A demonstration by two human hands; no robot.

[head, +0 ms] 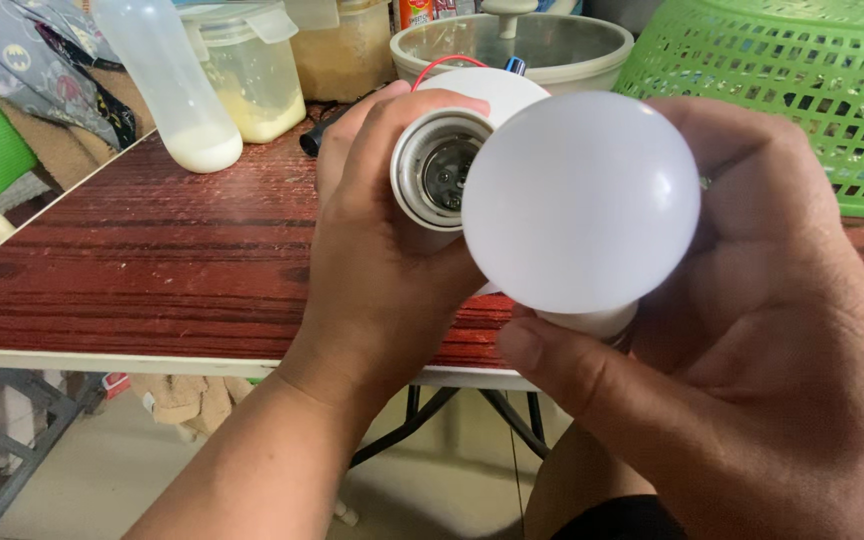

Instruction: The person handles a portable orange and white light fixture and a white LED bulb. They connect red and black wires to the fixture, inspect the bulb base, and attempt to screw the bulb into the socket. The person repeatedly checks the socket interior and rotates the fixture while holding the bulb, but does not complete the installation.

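My left hand (372,270) is wrapped around a white lamp socket (434,172), whose open mouth with a metal contact inside faces the camera. A thin red wire (439,64) rises from behind the socket. My right hand (762,330) grips a white round light bulb (580,200) by its base, dome toward the camera. The bulb sits just right of the socket and overlaps its edge. Both are held above the front edge of a dark red wooden table (152,260).
At the back of the table stand a tilted baby bottle (172,85) with milk, a clear lidded container (249,65) of pale powder, a lidded pot (552,45) and a green plastic basket (802,90). Beyond the left edge lies patterned fabric (32,60); folding legs show below.
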